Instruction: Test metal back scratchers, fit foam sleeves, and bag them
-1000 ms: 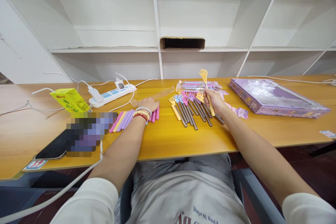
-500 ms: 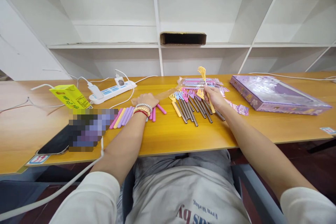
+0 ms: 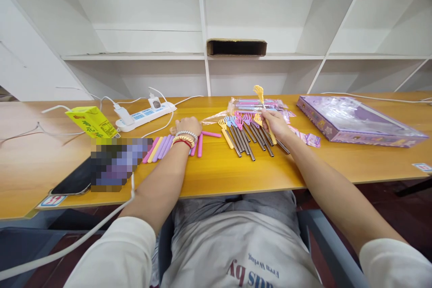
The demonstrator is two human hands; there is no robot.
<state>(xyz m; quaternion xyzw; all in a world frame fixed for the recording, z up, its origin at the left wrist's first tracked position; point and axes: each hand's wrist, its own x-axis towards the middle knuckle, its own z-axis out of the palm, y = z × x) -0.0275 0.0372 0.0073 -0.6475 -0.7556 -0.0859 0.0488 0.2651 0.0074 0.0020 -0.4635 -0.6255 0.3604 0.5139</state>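
Upright in my right hand [image 3: 277, 125] is a yellow back scratcher [image 3: 259, 93] with a hand-shaped head and a yellow handle. Just left of that hand, several back scratchers [image 3: 243, 137] with metal rods and yellow, pink, blue or purple heads lie side by side. My left hand [image 3: 187, 127], wearing bracelets, is curled palm down over a row of coloured handles [image 3: 163, 147]. Its fingertips are hidden beneath it. A pink handle [image 3: 212, 134] sticks out to its right, nearly sideways; whether the fingers grip it is hidden.
Wrapped back scratchers [image 3: 256, 104] lie behind the pile. A purple box [image 3: 361, 121] is at right. At left are a power strip [image 3: 146, 116], a yellow carton [image 3: 94, 122] and a phone [image 3: 72, 177]. A white cable [image 3: 84, 240] crosses the table edge. Shelves rise behind.
The pink handle beside my left hand has turned from slanting to nearly sideways and reaches farther right. The left hand has shifted slightly. My right hand still holds the yellow back scratcher upright.
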